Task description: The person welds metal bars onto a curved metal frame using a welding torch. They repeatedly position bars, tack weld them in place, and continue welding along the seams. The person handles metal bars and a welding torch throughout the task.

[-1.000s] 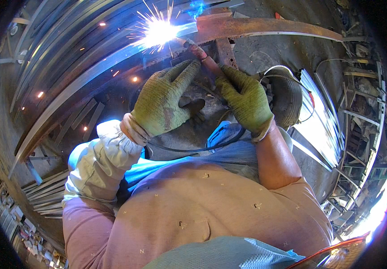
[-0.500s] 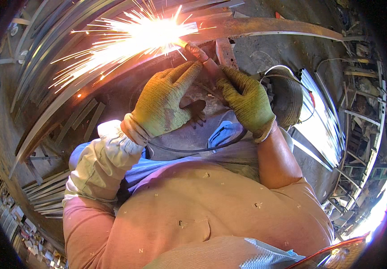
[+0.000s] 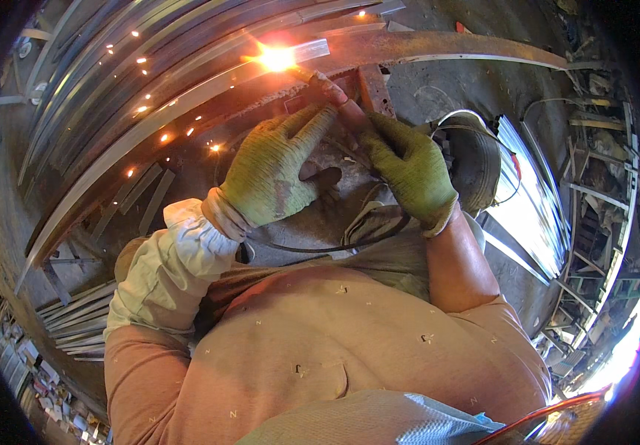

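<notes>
My right hand (image 3: 409,159), in a yellow-green work glove, is closed round a welding torch (image 3: 351,115) with a worn copper-coloured nozzle. The torch points up and left to a small bright orange glow (image 3: 275,58) on a long flat metal bar (image 3: 186,100). My left hand (image 3: 274,165), gloved alike, stretches its fingers up to the torch's side, thumb apart. Its fingertips lie at or against the torch neck; exact contact is hard to tell. The bar rests along a rusty steel beam (image 3: 453,46). A dark cable (image 3: 297,249) curves below my hands.
Long metal profiles (image 3: 104,81) lie beyond the beam at the far left. Short strips (image 3: 75,326) are stacked at the near left. To my right stand a dark round container (image 3: 479,167) and shiny metal sheets (image 3: 531,200). Metal racking (image 3: 609,200) lines the right side.
The large white spray of sparks has shrunk to a small orange glow, with scattered glowing bits around. My hands and the torch have hardly moved.
</notes>
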`<state>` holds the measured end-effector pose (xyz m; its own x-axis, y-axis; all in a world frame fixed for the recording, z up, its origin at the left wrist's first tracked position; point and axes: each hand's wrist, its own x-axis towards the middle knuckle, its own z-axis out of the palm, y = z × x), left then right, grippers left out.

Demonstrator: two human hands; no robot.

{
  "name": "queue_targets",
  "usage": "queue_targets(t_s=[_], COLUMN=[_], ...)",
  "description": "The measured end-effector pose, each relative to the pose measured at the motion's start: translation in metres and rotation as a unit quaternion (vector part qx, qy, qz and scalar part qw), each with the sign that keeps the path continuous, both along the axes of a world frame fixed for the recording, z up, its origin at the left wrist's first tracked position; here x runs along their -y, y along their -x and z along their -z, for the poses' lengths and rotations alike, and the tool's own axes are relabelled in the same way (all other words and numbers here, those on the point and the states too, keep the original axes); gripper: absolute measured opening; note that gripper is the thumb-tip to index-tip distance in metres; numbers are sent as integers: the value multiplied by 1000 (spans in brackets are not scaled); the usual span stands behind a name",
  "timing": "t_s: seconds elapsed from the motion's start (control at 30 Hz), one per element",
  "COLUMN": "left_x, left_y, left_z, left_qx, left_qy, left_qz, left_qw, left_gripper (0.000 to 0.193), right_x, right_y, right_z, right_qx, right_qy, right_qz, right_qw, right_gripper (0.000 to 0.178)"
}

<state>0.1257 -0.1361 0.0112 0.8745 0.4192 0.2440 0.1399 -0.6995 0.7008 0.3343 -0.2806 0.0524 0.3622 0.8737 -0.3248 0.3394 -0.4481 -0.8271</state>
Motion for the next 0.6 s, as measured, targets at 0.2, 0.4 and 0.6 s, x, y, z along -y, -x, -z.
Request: queue_targets(t_s=[0.2,0.4,0.6], left_x=[1,1,5], left_y=[1,0,2], left_z=[-1,-4,-9], left_qx=[-6,-5,-29], left_qy=[-3,2,14], left_qz=[4,5,0], left_qw=[1000,1000,999], left_gripper=[91,94,91], right_x=[-3,3,3], right_y=[0,1,0], right_z=[-5,12,11], right_qx=[-24,-18,-51], right_qy=[51,-8,10], right_qz=[5,32,28], right_qw=[998,999,998], right_gripper=[49,45,45])
